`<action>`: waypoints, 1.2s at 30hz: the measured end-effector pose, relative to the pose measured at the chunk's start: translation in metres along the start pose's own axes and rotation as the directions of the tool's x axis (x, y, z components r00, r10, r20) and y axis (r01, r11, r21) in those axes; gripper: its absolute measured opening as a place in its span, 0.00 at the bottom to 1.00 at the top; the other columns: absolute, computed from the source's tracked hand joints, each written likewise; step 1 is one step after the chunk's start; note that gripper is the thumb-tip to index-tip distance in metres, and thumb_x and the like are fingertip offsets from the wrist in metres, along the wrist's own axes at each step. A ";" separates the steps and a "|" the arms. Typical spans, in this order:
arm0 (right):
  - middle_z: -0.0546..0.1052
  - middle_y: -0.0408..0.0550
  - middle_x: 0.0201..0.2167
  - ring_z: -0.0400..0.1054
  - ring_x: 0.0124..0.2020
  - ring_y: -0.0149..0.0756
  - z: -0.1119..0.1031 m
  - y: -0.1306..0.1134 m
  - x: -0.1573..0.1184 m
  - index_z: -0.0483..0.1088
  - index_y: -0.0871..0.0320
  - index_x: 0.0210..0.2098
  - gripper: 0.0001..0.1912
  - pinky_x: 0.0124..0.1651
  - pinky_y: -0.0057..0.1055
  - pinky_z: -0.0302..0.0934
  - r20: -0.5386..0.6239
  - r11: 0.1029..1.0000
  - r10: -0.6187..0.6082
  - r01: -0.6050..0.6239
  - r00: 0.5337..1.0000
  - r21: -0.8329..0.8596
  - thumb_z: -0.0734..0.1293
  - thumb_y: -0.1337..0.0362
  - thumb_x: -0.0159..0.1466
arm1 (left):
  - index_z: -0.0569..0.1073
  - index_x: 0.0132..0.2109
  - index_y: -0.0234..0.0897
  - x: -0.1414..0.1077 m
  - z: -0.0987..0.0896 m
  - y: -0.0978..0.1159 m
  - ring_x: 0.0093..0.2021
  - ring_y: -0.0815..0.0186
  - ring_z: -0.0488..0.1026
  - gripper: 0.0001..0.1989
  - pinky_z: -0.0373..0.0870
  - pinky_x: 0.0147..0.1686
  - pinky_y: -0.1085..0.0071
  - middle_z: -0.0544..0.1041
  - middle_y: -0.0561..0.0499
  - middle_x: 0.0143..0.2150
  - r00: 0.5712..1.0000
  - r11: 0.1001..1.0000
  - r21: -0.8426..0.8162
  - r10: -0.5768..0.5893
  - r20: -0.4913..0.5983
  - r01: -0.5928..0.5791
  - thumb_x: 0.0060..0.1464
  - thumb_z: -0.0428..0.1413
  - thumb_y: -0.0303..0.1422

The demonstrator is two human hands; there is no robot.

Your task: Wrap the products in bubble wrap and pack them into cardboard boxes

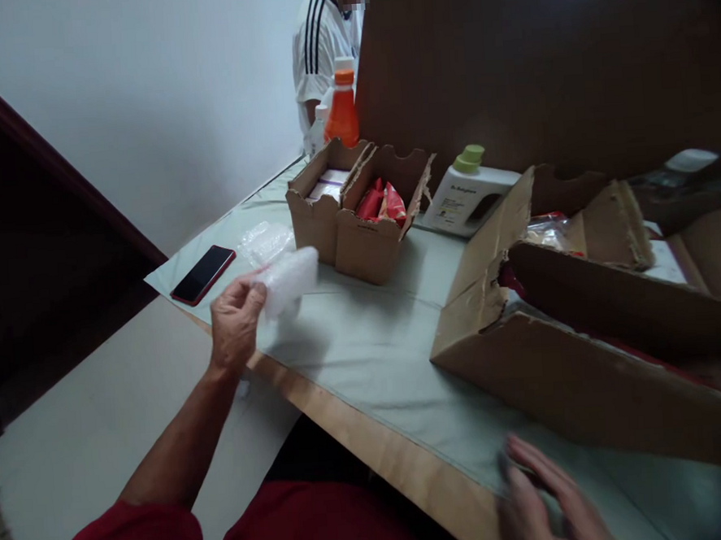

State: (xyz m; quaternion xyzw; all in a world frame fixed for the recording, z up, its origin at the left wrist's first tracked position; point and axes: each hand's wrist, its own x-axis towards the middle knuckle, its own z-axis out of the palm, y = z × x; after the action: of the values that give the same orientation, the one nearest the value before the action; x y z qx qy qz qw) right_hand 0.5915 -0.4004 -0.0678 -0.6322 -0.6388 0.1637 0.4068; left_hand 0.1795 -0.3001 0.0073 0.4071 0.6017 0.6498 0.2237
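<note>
My left hand (236, 317) pinches a sheet of white bubble wrap (293, 282) above the table's near edge. The wrap is slightly smeared by motion. Behind it, more clear bubble wrap (265, 241) lies on the table. To the left of that hand rests a black-screened phone (203, 274) with a red edge. At the lower right, my right hand (549, 507) is partly cut off and blurred. Its fingers are bent but apart, with nothing seen between them, near a large open cardboard box (562, 372).
Two small cardboard boxes (368, 249) hold white packs and red packets. Behind them stand an orange bottle (342, 116) and a white jug (463, 198) with a green cap. A person (319, 48) in a white shirt is beyond the table (365, 343). A brown panel (537, 64) rises behind.
</note>
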 end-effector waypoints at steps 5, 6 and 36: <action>0.69 0.59 0.68 0.66 0.67 0.56 0.043 -0.091 0.030 0.56 0.50 0.72 0.40 0.62 0.55 0.66 0.121 0.813 -0.582 0.580 0.804 0.058 0.73 0.58 0.65 | 0.72 0.31 0.36 -0.079 0.035 0.014 0.26 0.73 0.66 0.20 0.62 0.27 0.78 0.72 0.57 0.27 0.875 0.887 -0.179 -0.352 0.333 0.425 0.44 0.71 0.45; 0.66 0.61 0.69 0.63 0.69 0.57 0.049 -0.098 0.036 0.54 0.51 0.73 0.43 0.63 0.56 0.64 0.154 0.787 -0.616 0.614 0.773 0.066 0.73 0.55 0.64 | 0.71 0.30 0.36 -0.090 0.041 0.014 0.25 0.74 0.64 0.22 0.61 0.26 0.78 0.71 0.58 0.26 0.836 0.866 -0.163 -0.382 0.394 0.472 0.43 0.71 0.47; 0.79 0.54 0.56 0.71 0.59 0.47 0.004 -0.032 0.029 0.73 0.54 0.58 0.19 0.60 0.51 0.66 0.095 0.982 -0.188 0.190 0.978 -0.012 0.64 0.61 0.68 | 0.79 0.33 0.35 -0.106 0.063 -0.001 0.23 0.72 0.66 0.20 0.59 0.23 0.76 0.75 0.55 0.25 0.498 0.789 0.153 -0.511 0.700 0.594 0.40 0.70 0.47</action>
State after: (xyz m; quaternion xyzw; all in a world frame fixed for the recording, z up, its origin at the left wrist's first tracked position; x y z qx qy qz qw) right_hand 0.5705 -0.3768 -0.0381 -0.5647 -0.7160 0.1470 0.3833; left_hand 0.2900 -0.3453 -0.0243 0.3974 0.5287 0.3654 0.6550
